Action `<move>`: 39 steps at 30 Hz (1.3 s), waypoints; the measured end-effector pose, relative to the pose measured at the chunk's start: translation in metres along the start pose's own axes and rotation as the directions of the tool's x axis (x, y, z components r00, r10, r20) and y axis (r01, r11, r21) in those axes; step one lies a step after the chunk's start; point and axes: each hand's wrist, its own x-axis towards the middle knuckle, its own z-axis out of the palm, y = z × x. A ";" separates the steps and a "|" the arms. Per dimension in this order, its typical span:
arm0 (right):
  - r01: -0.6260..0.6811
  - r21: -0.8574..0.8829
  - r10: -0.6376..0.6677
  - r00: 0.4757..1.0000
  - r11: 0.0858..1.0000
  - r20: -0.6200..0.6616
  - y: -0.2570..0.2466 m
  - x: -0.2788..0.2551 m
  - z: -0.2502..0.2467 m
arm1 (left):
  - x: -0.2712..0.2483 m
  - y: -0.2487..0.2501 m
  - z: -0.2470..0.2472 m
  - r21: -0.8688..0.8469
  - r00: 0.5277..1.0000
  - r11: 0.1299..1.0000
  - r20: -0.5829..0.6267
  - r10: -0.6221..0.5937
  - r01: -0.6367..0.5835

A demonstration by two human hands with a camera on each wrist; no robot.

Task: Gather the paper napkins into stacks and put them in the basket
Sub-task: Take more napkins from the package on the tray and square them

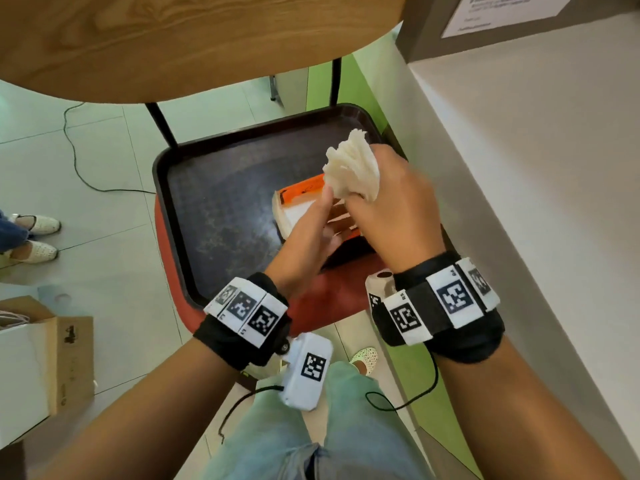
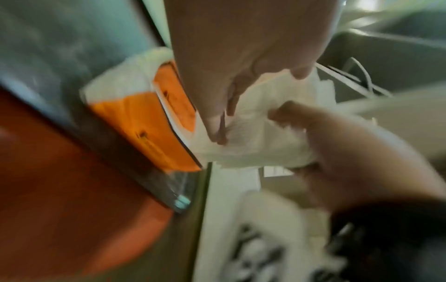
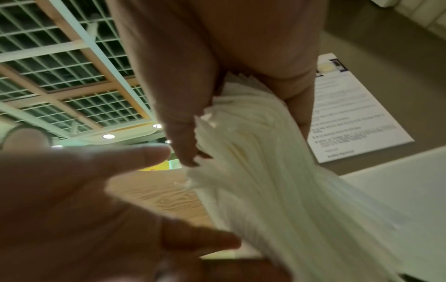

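Note:
My right hand [image 1: 391, 202] grips a thick bundle of white paper napkins [image 1: 353, 168] by its lower end, so the free ends fan upward. It is held above the right side of a dark tray [image 1: 194, 216]. My left hand [image 1: 311, 230] reaches in from the left with its fingers fairly straight, touching the side of the bundle [image 2: 260, 133]. In the right wrist view the thumb and fingers clamp the napkins [image 3: 277, 171], and the left hand [image 3: 72, 190] is spread beside them. Under the hands an orange container [image 1: 301, 192] with white napkins in it lies on the tray.
The tray lies on a red chair seat [image 1: 325, 299]. A wooden tabletop [image 1: 173, 39] overhangs at the top and a white counter [image 1: 536, 168] runs along the right. A cardboard box [image 1: 65, 355] and another person's feet [image 1: 34, 237] are on the floor at left.

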 end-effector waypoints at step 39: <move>-0.299 0.949 0.717 0.683 0.100 0.140 0.219 -0.215 -0.239 | 0.060 -0.021 0.324 0.575 0.358 0.725 0.631 -0.688 0.379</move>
